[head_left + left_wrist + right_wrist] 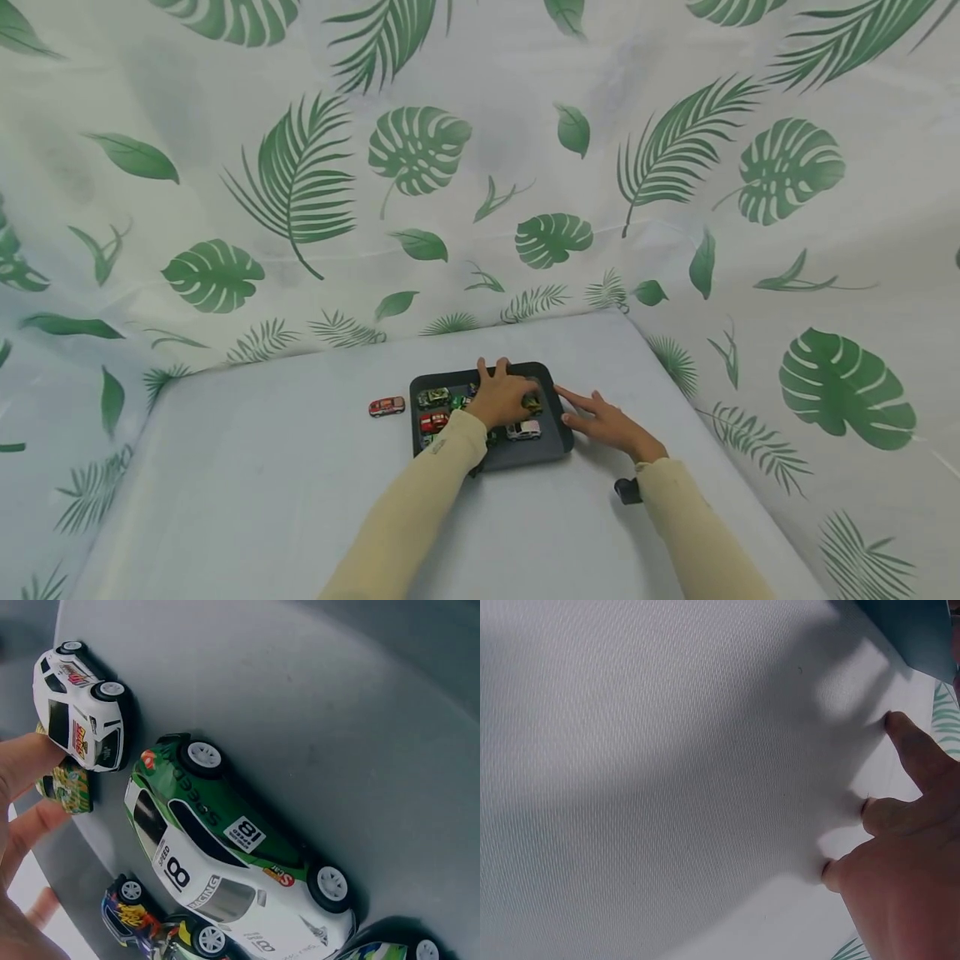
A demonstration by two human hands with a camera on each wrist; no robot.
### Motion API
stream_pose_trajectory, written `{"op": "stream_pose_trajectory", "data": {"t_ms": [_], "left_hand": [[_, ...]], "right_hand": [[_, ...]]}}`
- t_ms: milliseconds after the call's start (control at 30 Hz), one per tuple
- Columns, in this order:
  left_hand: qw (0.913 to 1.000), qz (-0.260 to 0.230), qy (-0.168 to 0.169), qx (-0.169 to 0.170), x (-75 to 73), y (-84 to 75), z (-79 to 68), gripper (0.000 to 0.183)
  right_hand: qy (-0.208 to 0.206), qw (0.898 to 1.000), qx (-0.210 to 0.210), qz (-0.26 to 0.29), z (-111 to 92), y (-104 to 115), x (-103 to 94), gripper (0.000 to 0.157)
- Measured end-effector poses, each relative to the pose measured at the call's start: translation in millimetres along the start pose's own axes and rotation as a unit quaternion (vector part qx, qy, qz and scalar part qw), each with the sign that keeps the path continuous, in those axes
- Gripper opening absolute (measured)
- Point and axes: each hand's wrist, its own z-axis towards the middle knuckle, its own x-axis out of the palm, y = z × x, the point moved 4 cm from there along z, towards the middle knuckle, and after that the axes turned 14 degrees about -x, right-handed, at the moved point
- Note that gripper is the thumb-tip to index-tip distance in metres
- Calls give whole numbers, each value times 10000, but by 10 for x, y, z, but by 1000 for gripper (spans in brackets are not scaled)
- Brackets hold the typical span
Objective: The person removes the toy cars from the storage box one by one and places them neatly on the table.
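Observation:
My left hand (504,398) reaches into a dark grey tray (525,458) of toy cars. In the left wrist view, its thumb and a finger pinch a camouflage toy car (73,789). A white toy car (82,712) lies beside the thumb, and a larger green-and-white racing car (225,859) sits closer to the wrist camera. Other fingers spread toward the tray's far side. At the tray's right side, my right hand (611,425) has its fingers extended, fingertips at the outer wall. The right wrist view shows its fingers (915,750) over the white tabletop, holding nothing.
A red toy car (387,407) stands on the white table (262,483), left of the tray. Inside the tray's left part are another red car (433,422) and a green camouflage car (433,397). Leaf-printed sheeting (465,283) rises behind and beside the table.

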Motion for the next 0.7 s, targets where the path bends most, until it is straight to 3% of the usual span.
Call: {"op": "stream_pose_trajectory", "data": {"t_ms": [400, 700], "left_hand": [[9992, -360, -156, -32, -46, 79, -32, 32], [9985, -381, -379, 136, -299, 149, -83, 27]], "right_hand": [[-55, 9998, -171, 33, 7, 3, 35, 68], [29, 9999, -85, -124, 3, -19, 13, 68]]}}
